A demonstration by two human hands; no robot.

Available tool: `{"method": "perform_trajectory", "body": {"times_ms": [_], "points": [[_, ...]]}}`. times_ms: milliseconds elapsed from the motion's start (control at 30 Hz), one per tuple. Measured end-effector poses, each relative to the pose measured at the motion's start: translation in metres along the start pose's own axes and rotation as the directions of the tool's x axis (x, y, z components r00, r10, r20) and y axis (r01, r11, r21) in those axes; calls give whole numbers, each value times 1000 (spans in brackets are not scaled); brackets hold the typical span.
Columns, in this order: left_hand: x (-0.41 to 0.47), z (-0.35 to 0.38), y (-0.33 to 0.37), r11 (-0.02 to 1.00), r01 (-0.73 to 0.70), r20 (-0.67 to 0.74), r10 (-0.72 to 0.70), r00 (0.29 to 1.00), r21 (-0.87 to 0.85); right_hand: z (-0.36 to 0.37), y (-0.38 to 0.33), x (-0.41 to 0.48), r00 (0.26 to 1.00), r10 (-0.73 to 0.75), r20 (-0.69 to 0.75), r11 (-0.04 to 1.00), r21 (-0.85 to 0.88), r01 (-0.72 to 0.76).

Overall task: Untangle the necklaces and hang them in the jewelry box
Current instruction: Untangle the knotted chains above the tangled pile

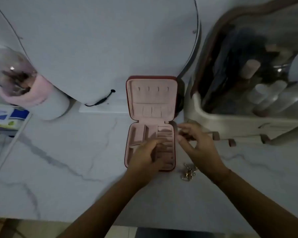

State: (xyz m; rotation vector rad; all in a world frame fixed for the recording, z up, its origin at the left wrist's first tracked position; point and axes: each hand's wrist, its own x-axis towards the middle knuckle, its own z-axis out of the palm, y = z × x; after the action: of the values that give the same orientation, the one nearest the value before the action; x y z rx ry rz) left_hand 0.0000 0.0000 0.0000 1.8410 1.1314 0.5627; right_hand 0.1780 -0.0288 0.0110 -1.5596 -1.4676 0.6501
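Item 1: a white marble tabletop [58, 169] with grey veins carries everything noted below.

Item 2: a small square jewelry box, dark red outside and lined in pale pink [138, 133], lies open at the centre. Its lid is folded back on the far side. Four small hooks [153, 89] sit in a row near the top of the lid, and none of them carries anything. The base is divided into compartments on the left and padded rolls on the right.

Item 3: a tangled heap of gold necklaces [188, 172] lies on the tabletop just beside the near right corner of the box, outside it and partly under the right wrist.

Item 4: the left hand [144, 157] is over the base of the box, with its fingers [159, 141] bent across the padded rolls. Blur prevents telling whether they grasp anything.

Item 5: the right hand [198, 148] is at the right edge of the box. Its fingers [184, 133] are drawn toward the thumb as in a pinch, but it cannot be told whether anything is held.

Item 6, surroundings:
- A large round mirror with a thin dark rim [110, 48] stands behind the box.
- A cream cosmetics organiser with a clear lid [213, 121] is to the right.
- A clear dome on a pink base [10, 69] is to the left.
- A blue and white packet [5, 117] is also to the left.
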Motion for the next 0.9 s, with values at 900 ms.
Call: {"method": "perform_trajectory", "body": {"times_ms": [900], "points": [[-29, 86, -10, 880, -460, -120, 472, 873, 117, -59, 102, -87, 999, -28, -22, 895, -445, 15]]}}
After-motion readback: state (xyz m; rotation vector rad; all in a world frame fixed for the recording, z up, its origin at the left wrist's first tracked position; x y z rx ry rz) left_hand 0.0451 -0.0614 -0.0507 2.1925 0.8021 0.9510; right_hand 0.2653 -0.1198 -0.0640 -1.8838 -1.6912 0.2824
